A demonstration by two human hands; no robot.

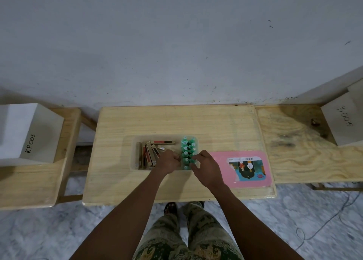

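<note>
A clear plastic tray (133,153) sits in the middle of a wooden table (176,120). Several slim brown boxes (148,154) lie in its left half. Several small green-capped bottles (188,149) stand in two rows in its right half. My left hand (168,161) is over the tray's near middle with curled fingers; what it holds is hidden. My right hand (206,165) is at the near end of the bottle rows, its fingertips pinching a green bottle (193,160).
A pink lid (261,181) with a picture label lies flat to the right of the tray. White boxes (29,134) marked KP003 and another (341,120) stand on side benches. A wall rises behind the table. A cable lies on the floor at right.
</note>
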